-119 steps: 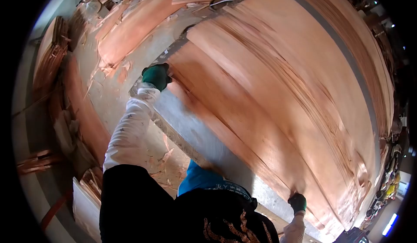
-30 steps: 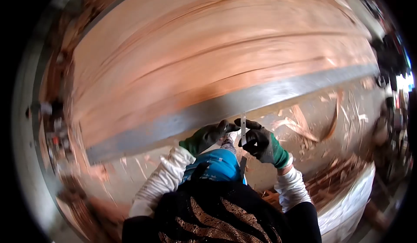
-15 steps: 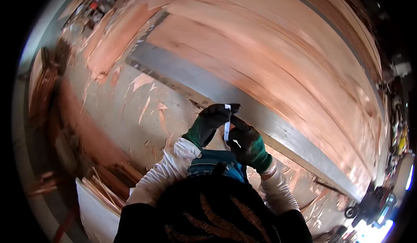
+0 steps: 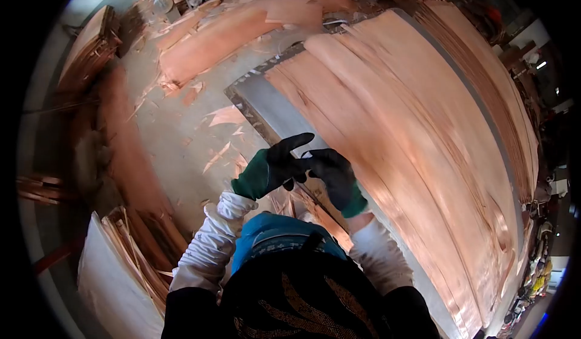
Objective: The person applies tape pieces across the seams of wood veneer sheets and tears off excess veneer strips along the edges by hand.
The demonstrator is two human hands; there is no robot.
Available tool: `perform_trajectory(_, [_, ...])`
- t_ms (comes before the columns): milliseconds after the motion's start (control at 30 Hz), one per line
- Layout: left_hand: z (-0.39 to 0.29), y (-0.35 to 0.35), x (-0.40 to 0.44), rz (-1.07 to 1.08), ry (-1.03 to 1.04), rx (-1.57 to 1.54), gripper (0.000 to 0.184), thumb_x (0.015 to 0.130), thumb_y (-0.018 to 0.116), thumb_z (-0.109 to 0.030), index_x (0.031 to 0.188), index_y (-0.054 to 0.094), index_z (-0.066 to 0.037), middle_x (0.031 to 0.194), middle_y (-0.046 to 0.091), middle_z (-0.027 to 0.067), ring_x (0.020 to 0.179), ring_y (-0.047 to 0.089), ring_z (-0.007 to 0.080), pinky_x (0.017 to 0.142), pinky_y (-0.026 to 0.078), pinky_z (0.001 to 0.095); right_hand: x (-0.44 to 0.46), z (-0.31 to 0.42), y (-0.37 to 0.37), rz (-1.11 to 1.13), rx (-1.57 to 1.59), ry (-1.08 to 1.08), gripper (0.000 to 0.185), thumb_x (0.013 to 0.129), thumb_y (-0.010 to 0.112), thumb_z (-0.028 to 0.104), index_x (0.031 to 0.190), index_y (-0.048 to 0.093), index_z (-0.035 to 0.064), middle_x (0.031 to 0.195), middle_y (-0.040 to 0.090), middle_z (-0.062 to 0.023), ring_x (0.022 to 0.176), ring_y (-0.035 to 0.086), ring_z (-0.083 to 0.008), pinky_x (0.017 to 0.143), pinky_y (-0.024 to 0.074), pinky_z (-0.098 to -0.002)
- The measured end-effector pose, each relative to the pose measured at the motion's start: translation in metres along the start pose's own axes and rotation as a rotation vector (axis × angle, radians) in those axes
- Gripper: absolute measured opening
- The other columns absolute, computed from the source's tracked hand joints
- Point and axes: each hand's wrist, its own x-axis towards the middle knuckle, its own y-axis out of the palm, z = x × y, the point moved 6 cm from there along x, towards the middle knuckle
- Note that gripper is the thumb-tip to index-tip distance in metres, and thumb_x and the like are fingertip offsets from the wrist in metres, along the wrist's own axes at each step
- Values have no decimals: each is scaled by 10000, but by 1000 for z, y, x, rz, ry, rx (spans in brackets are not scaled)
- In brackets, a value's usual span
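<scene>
My left hand (image 4: 283, 164) and my right hand (image 4: 331, 172) meet in front of my body, in dark gloves with green cuffs. Between their fingertips shows a small bit of a white strip (image 4: 307, 155); the rest of it is hidden by the gloves. My right hand pinches it with bent fingers. The left index finger is stretched out above, while its lower fingers press in against the right fingertips at the strip. Just beyond both hands is the metal edge of a low platform (image 4: 266, 100), which bears wide, thin reddish wood veneer sheets (image 4: 387, 109).
Torn veneer scraps (image 4: 227, 116) litter the concrete floor (image 4: 175, 151) to the left. A further veneer pile (image 4: 212, 51) lies at the back left. Beside my left arm stands a pale board (image 4: 118, 278) with wood strips behind it. More stacked sheets (image 4: 484, 78) line the far right.
My view has turned, so the platform now sits further right. The white strip, stretched long between both hands before, is now mostly hidden. My left index finger has straightened.
</scene>
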Motion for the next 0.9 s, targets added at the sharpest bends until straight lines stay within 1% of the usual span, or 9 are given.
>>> perform_trajectory(167, [21,-31,12,27,-9,-96,581,916,563,-5,1455,365,-96,939,675,115,865,681,186,643,549,276,50,-7,-10,-135,-7,-81,231,817,515,59,976,661,-21,863,667,-81,776,599,-149,731,497,-289])
perform_trajectory(267, [45,-59,26,-40,-80,-5,266,930,574,-53,1187,587,13,849,690,122,744,693,185,574,542,274,80,-26,-26,-216,-15,-35,222,777,528,-4,951,665,-22,852,670,-73,754,594,-140,695,485,-265])
perform_trajectory(433, [92,-128,67,-22,-286,-117,210,932,554,-55,1115,587,43,917,679,140,742,692,203,530,530,278,134,-45,-36,-296,-297,61,279,728,525,-71,966,665,-31,860,675,-65,757,597,-144,686,472,-235])
perform_trajectory(500, [85,-153,84,-72,-324,-242,213,928,557,-65,1101,583,57,947,678,157,738,691,213,535,533,284,163,-43,-35,-354,-217,41,153,798,579,-7,914,679,-5,798,679,-48,680,587,-126,649,481,-242])
perform_trajectory(567, [77,-178,102,-131,-211,-245,257,922,537,-23,1156,557,80,944,659,145,750,691,217,530,535,287,193,-50,-36,-325,-159,68,151,841,581,4,951,685,5,828,686,-46,683,575,-108,649,480,-240])
perform_trajectory(667, [56,-202,127,-134,-116,-270,388,915,518,11,1302,500,33,900,633,98,819,685,202,509,521,269,228,-65,-16,-144,-31,121,373,757,512,-31,1106,640,-10,979,659,-79,901,607,-162,802,483,-272])
perform_trajectory(800, [46,-226,151,-20,-141,-210,525,904,538,-9,1414,415,-28,908,645,80,831,670,180,492,485,245,254,-74,13,42,140,287,360,860,518,45,1210,599,22,1084,654,-77,1006,616,-182,856,486,-295])
perform_trajectory(833, [49,-232,157,15,-129,-205,542,902,537,-9,1426,400,-33,909,650,83,816,667,174,482,477,242,260,-79,21,70,41,358,321,950,505,137,1244,575,27,1100,659,-74,1021,619,-181,854,490,-297])
perform_trajectory(900, [57,-239,169,67,-117,-200,577,899,536,-9,1448,365,-44,912,659,93,791,659,167,468,464,237,271,-81,38,85,95,413,297,981,494,193,1211,581,26,1061,660,-72,977,625,-182,840,496,-306])
